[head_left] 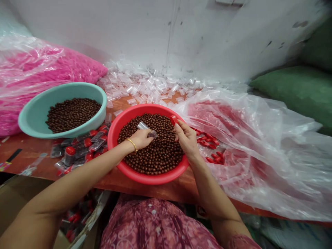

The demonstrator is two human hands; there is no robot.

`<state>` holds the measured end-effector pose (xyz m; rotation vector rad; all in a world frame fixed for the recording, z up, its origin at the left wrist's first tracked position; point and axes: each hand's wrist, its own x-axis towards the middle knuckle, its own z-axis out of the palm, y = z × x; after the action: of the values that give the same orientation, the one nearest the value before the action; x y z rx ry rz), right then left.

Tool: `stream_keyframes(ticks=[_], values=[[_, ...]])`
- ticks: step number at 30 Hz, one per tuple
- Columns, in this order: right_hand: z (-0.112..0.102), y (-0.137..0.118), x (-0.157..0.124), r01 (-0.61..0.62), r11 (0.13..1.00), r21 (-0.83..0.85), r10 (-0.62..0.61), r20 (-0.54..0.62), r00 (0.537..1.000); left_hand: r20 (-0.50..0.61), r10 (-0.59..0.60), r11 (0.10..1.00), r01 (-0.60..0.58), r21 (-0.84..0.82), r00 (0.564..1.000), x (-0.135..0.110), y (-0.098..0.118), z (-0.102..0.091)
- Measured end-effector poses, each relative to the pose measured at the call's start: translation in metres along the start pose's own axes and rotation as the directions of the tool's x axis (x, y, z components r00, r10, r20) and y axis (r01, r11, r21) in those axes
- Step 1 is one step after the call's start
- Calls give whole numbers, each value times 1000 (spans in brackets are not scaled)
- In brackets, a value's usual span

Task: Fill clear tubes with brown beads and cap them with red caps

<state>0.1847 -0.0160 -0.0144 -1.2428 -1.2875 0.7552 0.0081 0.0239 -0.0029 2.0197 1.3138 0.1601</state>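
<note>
Balls (153,162) lie in a red basin (155,179) and teal basin (33,117).

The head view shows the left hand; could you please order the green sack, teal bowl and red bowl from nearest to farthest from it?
1. Red bowl, below the left hand.
2. Teal bowl, to its left.
3. Green sack, far right.

Left hand (141,139) has got a clear plastic container (142,126) over a red basin (153,179) of brown beads (155,162), right hand (187,140) is pinching a red cap (174,120). Teal basin (35,119) with more beads sits off left.
</note>
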Motion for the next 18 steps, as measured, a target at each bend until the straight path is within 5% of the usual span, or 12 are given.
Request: stream_keyframes(ticks=[3, 12, 15, 16, 18], values=[[1, 0, 1, -49, 998, 47, 48, 29, 998, 6, 1, 940, -3, 340, 1000, 8, 6, -1], [0, 2, 2, -105, 982, 156, 108, -14, 994, 44, 108, 982, -113, 148, 993, 40, 15, 16], [-1, 2, 3, -107, 982, 155, 111, -13, 994, 59, 146, 973, -133, -189, 988, 38, 9, 6], [-1, 3, 3, -105, 983, 149, 108, -11, 994, 72, 157, 912, -117, -393, 985, 36, 7, 2], [-1, 3, 3, -92, 987, 132, 94, -7, 996, 107, 190, 655, -45, -754, 976, 28, 6, -3]])
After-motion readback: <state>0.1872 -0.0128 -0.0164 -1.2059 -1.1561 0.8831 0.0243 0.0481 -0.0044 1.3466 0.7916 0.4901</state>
